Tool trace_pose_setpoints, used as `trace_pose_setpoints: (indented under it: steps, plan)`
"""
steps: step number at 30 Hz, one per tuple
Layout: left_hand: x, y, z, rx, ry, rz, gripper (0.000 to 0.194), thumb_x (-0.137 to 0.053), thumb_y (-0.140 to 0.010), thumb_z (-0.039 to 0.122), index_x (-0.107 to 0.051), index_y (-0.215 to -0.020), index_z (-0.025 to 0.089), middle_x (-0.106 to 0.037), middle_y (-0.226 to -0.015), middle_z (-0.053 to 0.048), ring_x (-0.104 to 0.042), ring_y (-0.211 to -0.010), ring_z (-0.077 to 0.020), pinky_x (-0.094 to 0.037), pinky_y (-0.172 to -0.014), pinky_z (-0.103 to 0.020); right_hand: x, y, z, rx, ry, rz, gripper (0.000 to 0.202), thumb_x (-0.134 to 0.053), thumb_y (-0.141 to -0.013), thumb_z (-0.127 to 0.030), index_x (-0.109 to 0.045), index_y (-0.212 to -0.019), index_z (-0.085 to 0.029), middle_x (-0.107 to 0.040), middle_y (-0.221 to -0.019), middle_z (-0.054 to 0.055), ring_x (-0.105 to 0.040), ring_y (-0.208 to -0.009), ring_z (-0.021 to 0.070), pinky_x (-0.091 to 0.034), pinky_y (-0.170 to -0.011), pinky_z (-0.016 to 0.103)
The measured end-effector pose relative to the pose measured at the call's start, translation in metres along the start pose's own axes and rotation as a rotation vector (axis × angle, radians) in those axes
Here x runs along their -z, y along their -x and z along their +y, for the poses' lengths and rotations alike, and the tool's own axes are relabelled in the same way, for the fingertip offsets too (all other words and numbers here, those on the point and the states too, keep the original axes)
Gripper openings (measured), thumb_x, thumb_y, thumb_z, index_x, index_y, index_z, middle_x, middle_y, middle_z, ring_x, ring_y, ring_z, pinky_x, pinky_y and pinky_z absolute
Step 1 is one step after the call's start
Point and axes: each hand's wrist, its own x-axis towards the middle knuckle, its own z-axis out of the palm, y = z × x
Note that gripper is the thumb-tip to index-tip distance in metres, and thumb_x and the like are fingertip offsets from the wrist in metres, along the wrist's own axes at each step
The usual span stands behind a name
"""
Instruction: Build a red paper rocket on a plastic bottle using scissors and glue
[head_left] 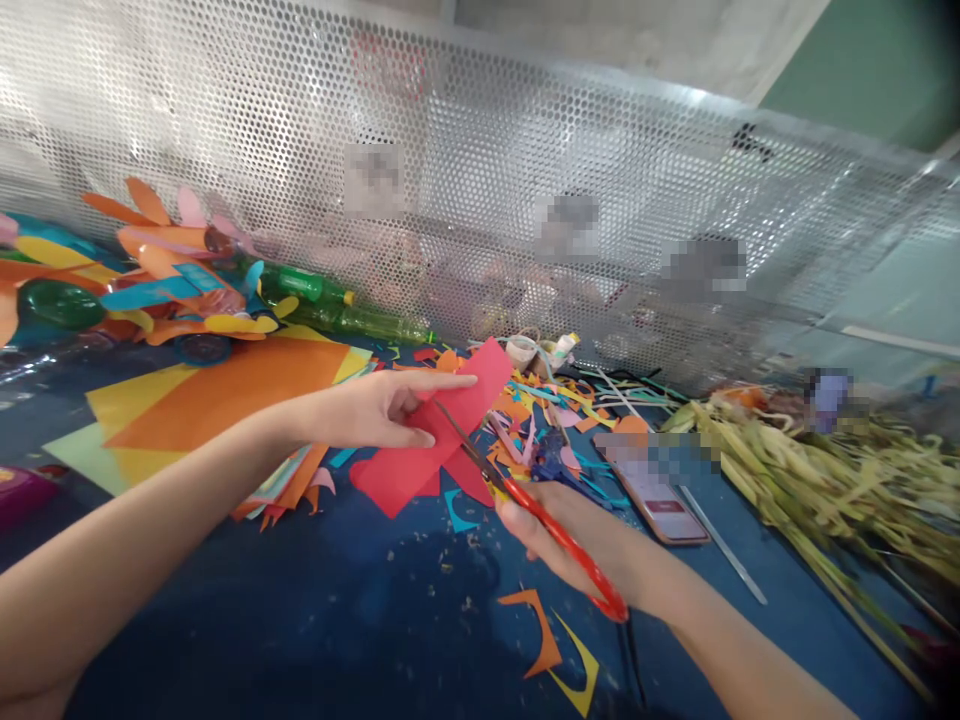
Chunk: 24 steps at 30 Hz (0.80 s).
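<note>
Scissors point(538, 507) are crossing red paper point(469, 395) above the counter point(300, 610), the right hand point(589, 522) gripping their handles point(585, 566) while the left hand point(356, 410) is pinching the sheet; with blades point(466, 442) running so near the left fingertips point(420, 438), a slip could be nicking skin.

The paper point(472, 408) in the left fingers point(442, 382) is smooth and matt; the scissors point(526, 500) in the right fingers point(519, 522), metal with glossy plastic handles point(577, 558). Beyond them, bottles point(382, 325) are glossy plastic, the screen point(480, 180) shiny perforated metal.
</note>
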Motion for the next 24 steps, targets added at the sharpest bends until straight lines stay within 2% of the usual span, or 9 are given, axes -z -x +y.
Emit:
trace_pose_setpoints:
  steps: [3, 7, 10, 14, 19, 24]
  plan:
    - [0.012, -0.001, 0.017, 0.051, -0.109, -0.098, 0.071, -0.064, -0.072, 0.013, -0.033, -0.135, 0.024, -0.068, -0.086, -0.002, -0.062, -0.067, -0.0136, -0.047, -0.056, -0.02, 0.007, -0.007, -0.004, 0.044, -0.016, 0.028, 0.043, -0.026, -0.089, -0.055, -0.038, -0.069, -0.019, -0.042, -0.061, -0.003, -0.038, -0.05, 0.0091, -0.031, -0.047, 0.023]
    - [0.019, 0.003, 0.03, 0.027, -0.083, -0.114, 0.072, -0.064, -0.073, 0.014, -0.031, -0.135, 0.027, -0.066, -0.103, -0.005, -0.064, -0.08, -0.0164, -0.05, -0.065, -0.024, 0.013, -0.011, -0.011, 0.128, -0.006, 0.027, 0.046, -0.018, -0.09, -0.055, -0.043, -0.075, -0.019, -0.046, -0.067, 0.0, -0.042, -0.054, 0.0108, -0.035, -0.051, 0.024]
    - [0.019, 0.006, 0.032, -0.002, -0.098, -0.108, 0.071, -0.065, -0.072, 0.015, -0.033, -0.135, 0.026, -0.066, -0.101, -0.005, -0.064, -0.08, -0.0167, -0.05, -0.064, -0.023, 0.013, -0.012, -0.017, 0.171, 0.01, 0.033, 0.048, -0.015, -0.09, -0.056, -0.044, -0.079, -0.019, -0.047, -0.068, 0.001, -0.043, -0.057, 0.0121, -0.037, -0.053, 0.025]
    - [0.019, 0.008, 0.032, -0.039, -0.158, -0.068, 0.07, -0.065, -0.072, 0.016, -0.035, -0.134, 0.019, -0.068, -0.092, -0.004, -0.063, -0.075, -0.0152, -0.049, -0.06, -0.02, 0.009, -0.013, -0.018, 0.189, 0.007, 0.039, 0.044, -0.021, -0.09, -0.053, -0.047, -0.081, -0.019, -0.049, -0.07, 0.001, -0.045, -0.06, 0.0132, -0.04, -0.058, 0.025]
    - [0.021, 0.008, 0.032, -0.025, -0.197, -0.102, 0.069, -0.064, -0.074, 0.017, -0.033, -0.135, 0.023, -0.067, -0.088, -0.004, -0.06, -0.064, -0.012, -0.046, -0.053, -0.019, 0.004, -0.015, -0.013, 0.193, -0.055, 0.072, 0.039, -0.028, -0.09, -0.05, -0.051, -0.092, -0.019, -0.054, -0.075, 0.003, -0.048, -0.063, 0.0143, -0.041, -0.06, 0.025]
    - [0.022, 0.008, 0.03, -0.003, -0.184, -0.108, 0.07, -0.063, -0.075, 0.018, -0.031, -0.136, 0.024, -0.068, -0.089, -0.005, -0.061, -0.066, -0.0136, -0.047, -0.056, -0.021, 0.004, -0.015, -0.015, 0.198, -0.031, 0.044, 0.038, -0.027, -0.091, -0.048, -0.052, -0.095, -0.019, -0.057, -0.083, 0.005, -0.051, -0.071, 0.0164, -0.042, -0.068, 0.028]
